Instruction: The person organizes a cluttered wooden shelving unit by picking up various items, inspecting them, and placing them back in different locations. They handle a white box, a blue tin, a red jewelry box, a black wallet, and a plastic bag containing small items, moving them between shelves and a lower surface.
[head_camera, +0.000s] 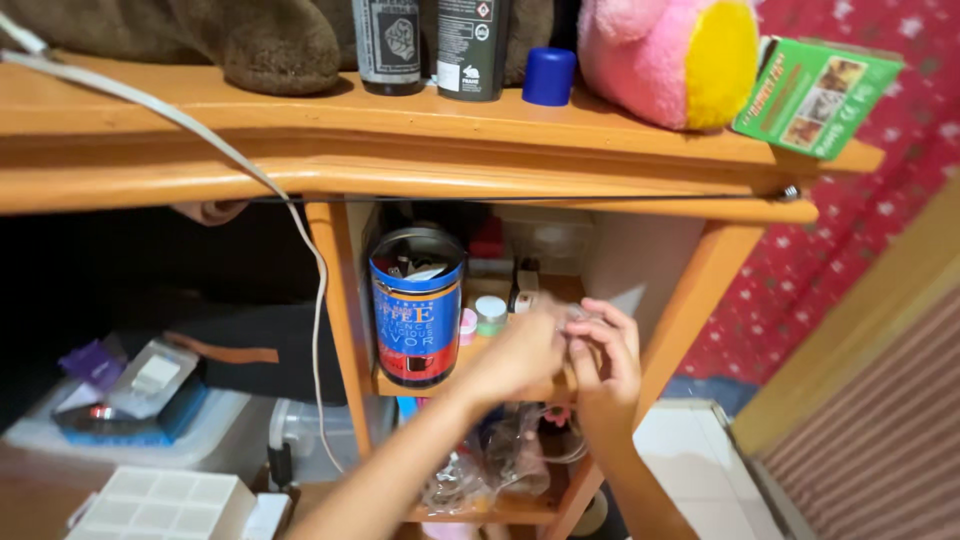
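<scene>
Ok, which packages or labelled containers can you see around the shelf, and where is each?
Tin can: on the shelf, left of the hands; cylinder, blue and red label.
Two spray cans: on the desk top; dark cylinders, pale labels.
Carton: desk top's right end; flat green box with small pictures.

left hand (520, 350) is motion-blurred; the small clear thing (578, 318) both hands pinch can't be identified.

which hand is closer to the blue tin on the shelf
Left. The left hand is just beside the blue tin, to its right; the right hand is farther right, beyond the left.
</scene>
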